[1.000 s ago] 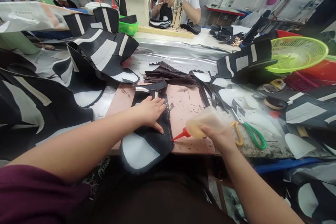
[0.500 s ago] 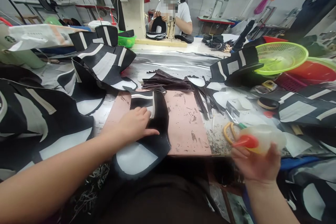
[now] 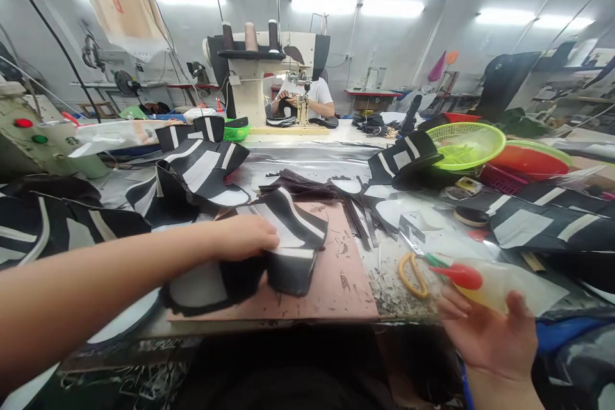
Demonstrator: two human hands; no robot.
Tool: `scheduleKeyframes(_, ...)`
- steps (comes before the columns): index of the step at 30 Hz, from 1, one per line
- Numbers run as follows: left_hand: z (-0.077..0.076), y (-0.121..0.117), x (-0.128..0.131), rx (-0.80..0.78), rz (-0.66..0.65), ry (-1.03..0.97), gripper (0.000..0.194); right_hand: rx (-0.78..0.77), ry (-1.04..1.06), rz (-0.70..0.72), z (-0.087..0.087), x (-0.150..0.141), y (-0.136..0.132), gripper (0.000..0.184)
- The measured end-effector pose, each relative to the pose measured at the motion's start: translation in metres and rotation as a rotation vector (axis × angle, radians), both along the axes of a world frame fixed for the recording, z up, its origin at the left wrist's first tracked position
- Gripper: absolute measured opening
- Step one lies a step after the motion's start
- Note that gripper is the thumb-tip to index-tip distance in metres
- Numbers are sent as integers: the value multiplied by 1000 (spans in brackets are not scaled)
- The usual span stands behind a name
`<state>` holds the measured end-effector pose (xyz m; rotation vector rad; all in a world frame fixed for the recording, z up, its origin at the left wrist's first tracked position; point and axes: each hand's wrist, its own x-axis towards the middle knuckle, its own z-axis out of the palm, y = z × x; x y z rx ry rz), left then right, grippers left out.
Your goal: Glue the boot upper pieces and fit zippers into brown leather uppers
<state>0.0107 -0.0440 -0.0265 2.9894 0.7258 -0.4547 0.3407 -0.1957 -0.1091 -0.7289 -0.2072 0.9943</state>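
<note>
My left hand (image 3: 250, 237) is closed on a black boot upper (image 3: 293, 272) with pale reinforcement patches and a white strip. The piece is bent and tilted over a pink cutting board (image 3: 353, 295), and part of it is hidden under my hand and forearm. In my right hand (image 3: 494, 327) lies a translucent squeeze bottle (image 3: 509, 282) with a red nozzle pointing left; yellowish liquid shows inside. My fingers are curled beneath the bottle and my thumb is up beside it. Scissors (image 3: 413, 275) with a yellow-orange loop lie just left of the bottle.
More boot uppers (image 3: 202, 166) are heaped at left, with others (image 3: 538, 218) at right. Dark strips (image 3: 302, 186) lie behind the board. A yellow-green basket (image 3: 466, 144) stands at back right. Across the table, a person (image 3: 317, 99) works at a sewing machine (image 3: 250, 90).
My view has tipped upward. The left hand, flat on the upper before, now grips it and has turned it on the board. My right hand still holds the bottle.
</note>
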Motion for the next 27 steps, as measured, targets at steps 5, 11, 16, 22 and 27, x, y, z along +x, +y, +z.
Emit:
scheduleKeyframes(5,21,14,-27,106,-267,158,24,-34,35,-57,-6,9,-8,58)
scheduleKeyframes(11,23,14,-3,291,-194,281,19,-63,1,-39,-12,8,-2,55)
scheduleKeyframes(16,70,-31,66,523,122,157,16,-55,-22,-52,-14,5,4,54)
scheduleKeyframes(22,6,-47,100,121,164,315,55,-38,-66,0,-14,-9,17,48)
scheduleKeyframes(27,-57,-27,80,-3,325,329,104,-123,-134,11,-26,-29,40,48)
